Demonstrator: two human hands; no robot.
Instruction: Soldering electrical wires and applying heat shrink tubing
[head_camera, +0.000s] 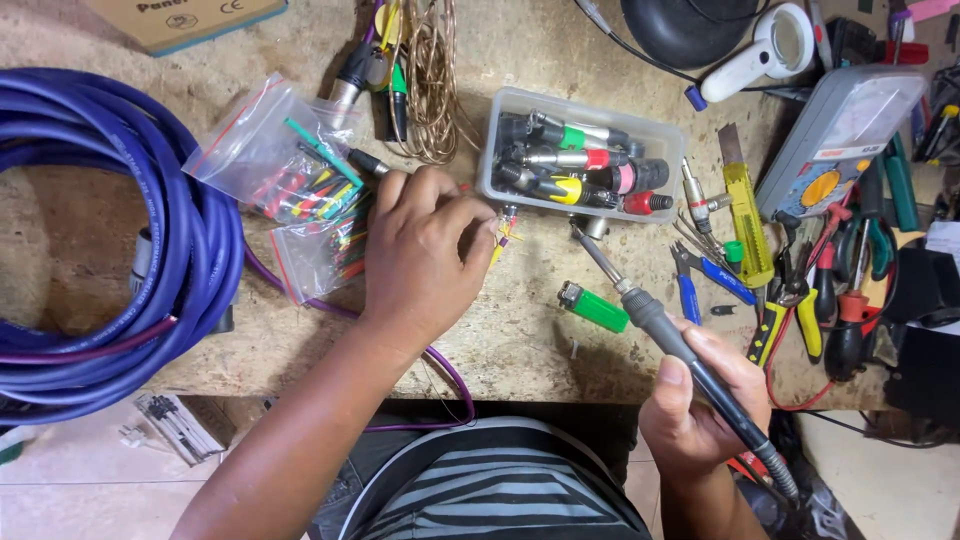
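Observation:
My left hand (425, 255) rests on the wooden bench (520, 330), fingers pinched on the stripped end of a thin purple cable (447, 372) with short coloured wires (505, 232) sticking out. My right hand (700, 400) grips the dark handle of a soldering iron (640, 305). Its metal tip (578, 232) points up-left, a short way right of the wire ends. A green lighter (594, 307) lies between the two hands.
A clear box of audio connectors (580, 160) stands behind the iron tip. Bags of coloured tubing (290, 170), a big purple cable coil (110, 240), a yellow knife (748, 220), pliers (700, 280) and a multimeter (840, 140) surround the work spot.

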